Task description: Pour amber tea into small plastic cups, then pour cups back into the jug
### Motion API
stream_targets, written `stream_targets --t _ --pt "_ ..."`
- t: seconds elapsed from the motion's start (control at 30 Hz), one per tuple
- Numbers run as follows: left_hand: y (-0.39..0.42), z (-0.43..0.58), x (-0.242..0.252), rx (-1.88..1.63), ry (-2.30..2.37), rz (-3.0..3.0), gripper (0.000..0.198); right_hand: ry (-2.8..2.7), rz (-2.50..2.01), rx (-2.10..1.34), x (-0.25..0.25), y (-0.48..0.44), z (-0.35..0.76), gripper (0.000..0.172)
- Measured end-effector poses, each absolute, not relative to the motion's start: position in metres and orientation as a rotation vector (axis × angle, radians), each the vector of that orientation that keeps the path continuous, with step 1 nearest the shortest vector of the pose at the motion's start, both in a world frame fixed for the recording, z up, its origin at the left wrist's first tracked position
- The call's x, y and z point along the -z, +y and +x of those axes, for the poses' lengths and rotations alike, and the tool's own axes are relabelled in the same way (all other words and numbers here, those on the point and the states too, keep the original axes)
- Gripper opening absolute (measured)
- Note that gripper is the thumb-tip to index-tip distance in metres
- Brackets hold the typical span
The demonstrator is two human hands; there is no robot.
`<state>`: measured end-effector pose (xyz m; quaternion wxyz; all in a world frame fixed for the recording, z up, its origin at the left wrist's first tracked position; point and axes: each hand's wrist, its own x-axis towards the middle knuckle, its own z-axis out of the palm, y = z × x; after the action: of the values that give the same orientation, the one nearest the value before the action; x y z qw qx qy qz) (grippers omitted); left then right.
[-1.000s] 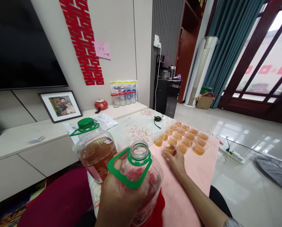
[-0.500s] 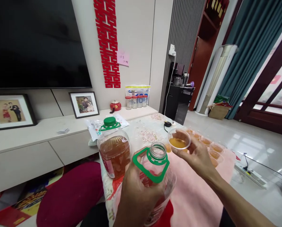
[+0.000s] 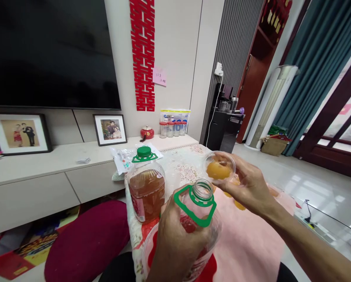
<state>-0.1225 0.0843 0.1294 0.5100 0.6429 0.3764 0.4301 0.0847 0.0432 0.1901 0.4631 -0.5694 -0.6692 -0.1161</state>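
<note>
My left hand [image 3: 181, 239] is wrapped round a clear plastic jug [image 3: 215, 231] with a green handle ring [image 3: 206, 222] and an open neck. Above and right of that neck, my right hand [image 3: 248, 184] grips a clear plastic cup [image 3: 219, 168] of amber liquid, tilted toward the jug. A second jug [image 3: 147, 192], with a green cap and brown liquid, stands left of my left hand. Several cups of amber liquid [image 3: 239, 204] are partly hidden behind my right hand. Under the held jug, a red item [image 3: 209, 270] and a clear rim show.
A pink cloth [image 3: 237, 239] covers the near table. Plastic bags [image 3: 122, 158] lie behind the capped jug. Lidded jars [image 3: 170, 130], a red pot [image 3: 147, 133] and framed photos [image 3: 110, 130] stand on the cabinet. A maroon cushion [image 3: 87, 243] is at left, a power strip [image 3: 319, 231] at right.
The cup in my right hand has tipped further toward the jug, and its liquid has shifted. The view has turned slightly; my left hand keeps its hold on the jug.
</note>
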Motion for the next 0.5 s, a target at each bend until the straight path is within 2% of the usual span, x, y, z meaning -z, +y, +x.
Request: stream_targets --t 0.5 --pt "0.086 -0.124 -0.124 -1.025 0.910 1.638 0.051 -1.853 -1.317 0.542 -0.201 0.044 0.083 0.053"
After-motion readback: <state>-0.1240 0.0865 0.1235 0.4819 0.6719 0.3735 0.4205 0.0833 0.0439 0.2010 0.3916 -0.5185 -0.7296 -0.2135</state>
